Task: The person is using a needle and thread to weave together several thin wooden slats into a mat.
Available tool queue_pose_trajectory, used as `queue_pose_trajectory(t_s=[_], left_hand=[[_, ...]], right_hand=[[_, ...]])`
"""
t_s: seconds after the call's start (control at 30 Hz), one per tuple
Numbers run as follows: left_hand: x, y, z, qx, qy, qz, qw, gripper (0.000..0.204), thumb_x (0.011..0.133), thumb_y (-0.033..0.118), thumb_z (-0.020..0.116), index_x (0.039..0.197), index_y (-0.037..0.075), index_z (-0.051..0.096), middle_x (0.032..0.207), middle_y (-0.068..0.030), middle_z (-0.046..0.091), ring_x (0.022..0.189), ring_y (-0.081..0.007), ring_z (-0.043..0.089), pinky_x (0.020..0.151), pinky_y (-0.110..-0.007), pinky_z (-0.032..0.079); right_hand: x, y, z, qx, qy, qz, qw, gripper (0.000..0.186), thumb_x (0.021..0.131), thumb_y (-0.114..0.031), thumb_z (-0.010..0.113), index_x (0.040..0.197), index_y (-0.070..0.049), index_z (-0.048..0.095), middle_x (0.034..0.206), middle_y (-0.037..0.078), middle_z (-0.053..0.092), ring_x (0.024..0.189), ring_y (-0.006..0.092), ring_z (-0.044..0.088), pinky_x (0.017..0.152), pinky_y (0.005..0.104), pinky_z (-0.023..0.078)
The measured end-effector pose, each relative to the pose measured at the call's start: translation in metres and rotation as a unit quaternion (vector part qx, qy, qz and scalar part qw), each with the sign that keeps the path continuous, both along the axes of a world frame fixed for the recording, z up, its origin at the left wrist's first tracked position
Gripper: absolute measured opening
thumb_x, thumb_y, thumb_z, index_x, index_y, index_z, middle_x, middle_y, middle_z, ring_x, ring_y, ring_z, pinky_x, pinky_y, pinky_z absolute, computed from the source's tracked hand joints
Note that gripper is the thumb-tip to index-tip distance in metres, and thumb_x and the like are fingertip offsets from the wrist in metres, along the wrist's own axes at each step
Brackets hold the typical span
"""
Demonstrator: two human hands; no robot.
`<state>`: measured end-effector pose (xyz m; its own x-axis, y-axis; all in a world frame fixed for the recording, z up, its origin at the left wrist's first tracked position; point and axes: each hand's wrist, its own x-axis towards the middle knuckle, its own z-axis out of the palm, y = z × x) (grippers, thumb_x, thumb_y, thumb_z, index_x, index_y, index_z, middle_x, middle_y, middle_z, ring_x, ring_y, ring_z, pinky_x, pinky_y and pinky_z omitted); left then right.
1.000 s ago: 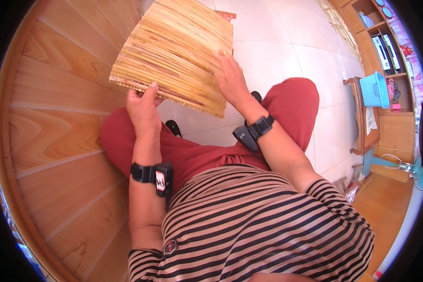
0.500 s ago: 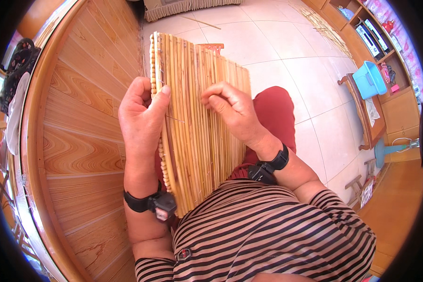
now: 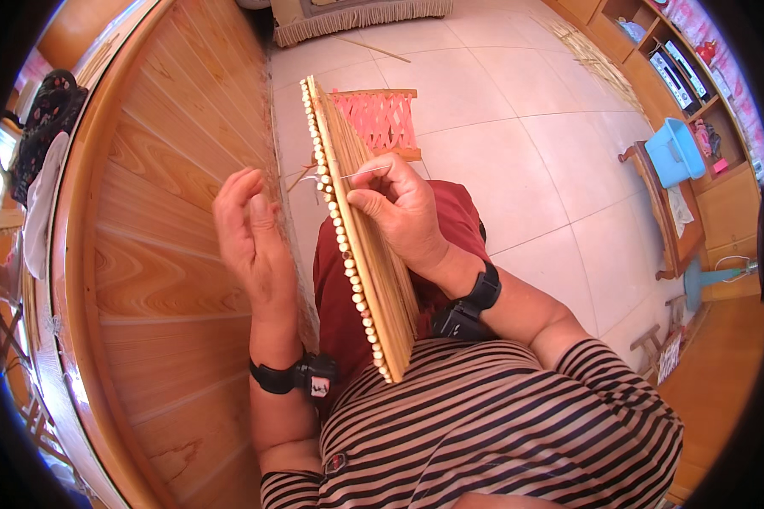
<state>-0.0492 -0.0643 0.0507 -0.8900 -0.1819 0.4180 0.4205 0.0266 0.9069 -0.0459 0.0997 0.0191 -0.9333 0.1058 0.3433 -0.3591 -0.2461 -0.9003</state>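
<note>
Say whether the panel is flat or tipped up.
Tipped up: seen from above, the panel looks narrow, its row of stalk ends showing.

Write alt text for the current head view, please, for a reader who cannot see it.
A person's right-hand grip pinches a thin pale strand at a panel of stalks seen nearly edge-on; the left-hand grip is open, apart from it.

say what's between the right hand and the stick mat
In the head view, a thin pale strand reaches from the right hand toward the stick mat.
</note>
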Motion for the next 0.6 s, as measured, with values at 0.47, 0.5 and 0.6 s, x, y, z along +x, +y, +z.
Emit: queue_pose_trajectory(t_s=[0.47,0.5,0.6], left_hand=[[-0.024,0.009,0.026,-0.225,0.108,-0.048,0.967,0.023,0.094,-0.002,0.050,0.113,0.001,0.061,0.108,-0.0104,0.057,0.065,-0.0091,0.054,0.056,-0.021,0.046],[-0.019,0.008,0.030,-0.199,-0.017,-0.047,0.979,0.015,0.096,0.007,0.052,0.107,0.002,0.060,0.099,-0.0076,0.059,0.062,-0.0075,0.054,0.054,-0.021,0.045],[0.001,0.016,0.034,-0.284,-0.081,-0.027,0.955,0.032,0.094,0.031,0.063,0.084,0.001,0.056,0.068,-0.0031,0.057,0.055,-0.0089,0.052,0.050,-0.025,0.043]], right_hand=[[-0.008,0.017,0.014,0.097,0.027,0.021,0.995,0.014,0.090,-0.016,0.067,0.087,-0.004,0.061,0.082,-0.001,0.062,0.076,0.0046,0.054,0.065,0.0215,0.044],[-0.010,0.022,0.011,0.071,-0.008,0.058,0.996,0.014,0.091,-0.016,0.063,0.088,-0.004,0.058,0.079,-0.002,0.057,0.073,0.0051,0.051,0.063,0.0211,0.041],[-0.007,0.031,0.034,-0.010,0.039,0.034,0.999,0.011,0.091,-0.014,0.060,0.090,-0.003,0.056,0.076,-0.002,0.051,0.070,0.0055,0.048,0.063,0.0209,0.039]])
